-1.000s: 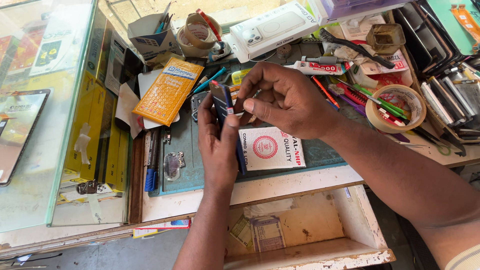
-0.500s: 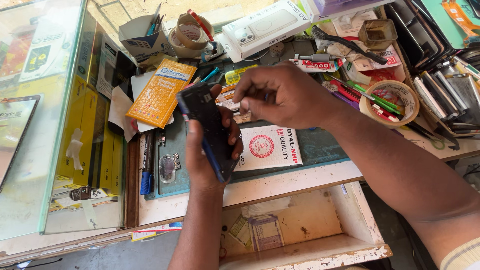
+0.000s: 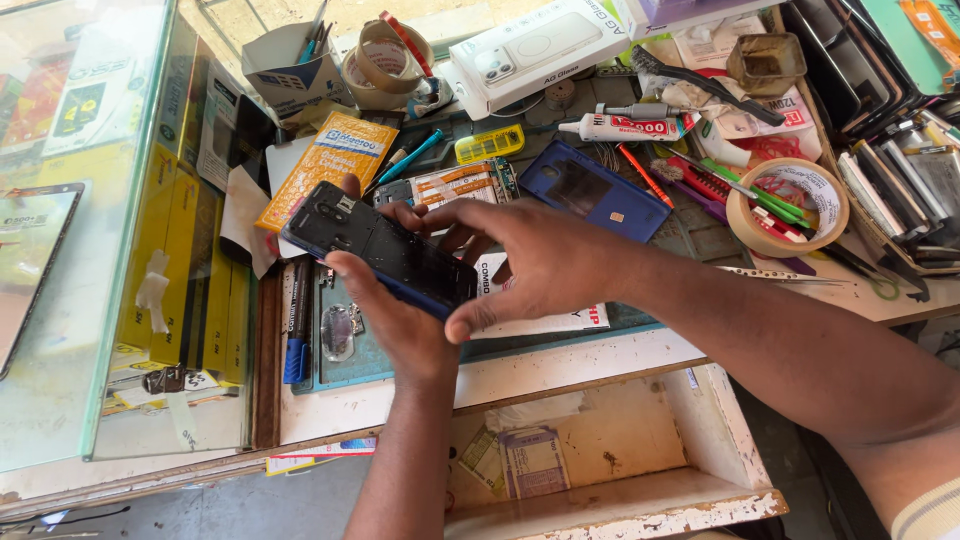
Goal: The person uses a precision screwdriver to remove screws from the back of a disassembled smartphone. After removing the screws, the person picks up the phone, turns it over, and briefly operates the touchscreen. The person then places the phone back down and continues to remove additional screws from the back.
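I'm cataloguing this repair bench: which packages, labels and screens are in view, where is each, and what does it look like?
White phone-case box: top centre, flat rectangle with a phone picture.
Orange packet: left of the held phone, flat, yellow-orange.
Glue tube: upper centre, white with a red label.
Phone screen: far left under the glass counter, dark-framed.
White card: beneath the right hand, red-printed.
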